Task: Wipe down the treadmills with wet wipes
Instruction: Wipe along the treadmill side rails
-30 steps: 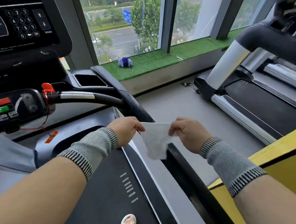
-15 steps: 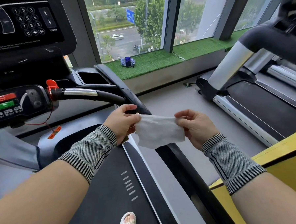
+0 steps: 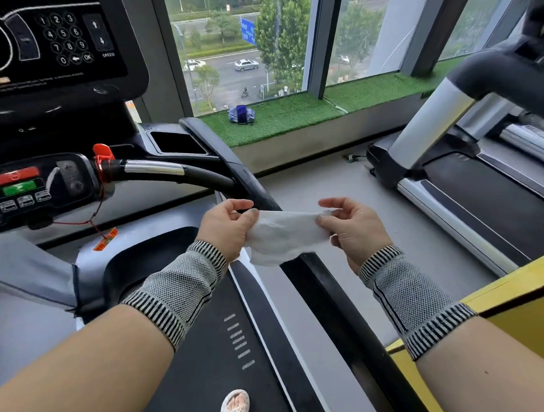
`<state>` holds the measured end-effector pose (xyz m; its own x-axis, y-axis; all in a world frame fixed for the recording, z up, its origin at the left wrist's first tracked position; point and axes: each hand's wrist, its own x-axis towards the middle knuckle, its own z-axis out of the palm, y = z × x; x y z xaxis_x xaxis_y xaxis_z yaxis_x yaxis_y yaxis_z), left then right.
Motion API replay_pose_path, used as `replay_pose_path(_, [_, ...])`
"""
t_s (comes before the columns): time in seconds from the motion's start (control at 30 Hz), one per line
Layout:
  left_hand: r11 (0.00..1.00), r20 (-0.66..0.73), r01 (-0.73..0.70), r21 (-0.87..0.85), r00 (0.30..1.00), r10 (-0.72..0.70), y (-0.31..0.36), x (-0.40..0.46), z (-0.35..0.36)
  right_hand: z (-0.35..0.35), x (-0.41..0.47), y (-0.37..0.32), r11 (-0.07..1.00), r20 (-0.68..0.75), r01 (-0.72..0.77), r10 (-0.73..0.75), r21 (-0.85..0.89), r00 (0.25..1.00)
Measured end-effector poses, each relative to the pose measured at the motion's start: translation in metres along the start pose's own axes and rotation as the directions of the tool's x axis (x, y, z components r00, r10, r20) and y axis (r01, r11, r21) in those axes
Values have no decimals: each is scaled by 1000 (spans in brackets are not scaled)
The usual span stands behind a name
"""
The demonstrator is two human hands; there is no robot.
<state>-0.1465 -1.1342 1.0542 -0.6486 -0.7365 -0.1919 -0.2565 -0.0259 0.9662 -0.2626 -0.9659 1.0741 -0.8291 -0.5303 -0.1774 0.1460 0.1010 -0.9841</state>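
Gym treadmill's black side rail (image 3: 338, 291): above it, left hand (image 3: 228, 227) and right hand (image 3: 354, 230) pinch crumpled white wet wipe (image 3: 281, 234); best spread flat before wiping.

White wet wipe (image 3: 281, 236), grey mesh wrist sleeves (image 3: 178, 290) with black-and-white striped cuffs, black treadmill (image 3: 213, 344) belt with little white dashes, red and green buttons (image 3: 15, 181), green turf sill (image 3: 278, 118), yellow box (image 3: 523, 310).

Open floor (image 3: 344, 190): found at 1 o'clock, between the two machines, up to the turfed sill (image 3: 278, 118). Obstructions: black side handrail (image 3: 252, 189) at 12 o'clock; chrome crossbar (image 3: 154, 167) at 10; neighbouring treadmill (image 3: 485, 201) at 2; yellow panel (image 3: 517, 313) at 4.
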Motion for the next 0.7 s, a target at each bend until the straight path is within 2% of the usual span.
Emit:
replay_pose_path(0.1, [982,-128,77,171,990,-55,-1,2,-3,2,4,-6,960,27,126,-123,-250,992])
replay_pose_path(0.17, [951,-103,276,141,959,-264,1,-2,-1,8,4,-13,897,106,253,-230,-362,967])
replay_pose_path(0.23, [868,103,497,16,863,-495,7,-10,1,16,1,-20,855,227,371,-305,-361,925])
replay_pose_path(0.27, [819,220,573,-29,803,-555,8,-11,2,19,-1,-22,828,286,429,-339,-361,896])
replay_pose_path(0.33, [740,397,664,-107,711,-580,8,-10,4,20,-7,-21,775,372,508,-377,-375,849])
replay_pose_path(0.43, [652,532,726,-221,650,-543,5,-7,7,10,-19,-20,749,431,513,-333,-419,838])
replay_pose_path(0.5, [627,559,727,-278,654,-510,3,-9,11,1,-26,-17,737,433,497,-303,-458,849])
replay_pose_path(0.57, [644,536,689,-332,700,-472,3,-11,14,-7,-28,-13,738,420,485,-297,-469,858])
replay_pose_path(0.7, [648,479,651,-395,748,-460,6,-12,16,-20,-23,-7,821,345,392,-258,-414,903])
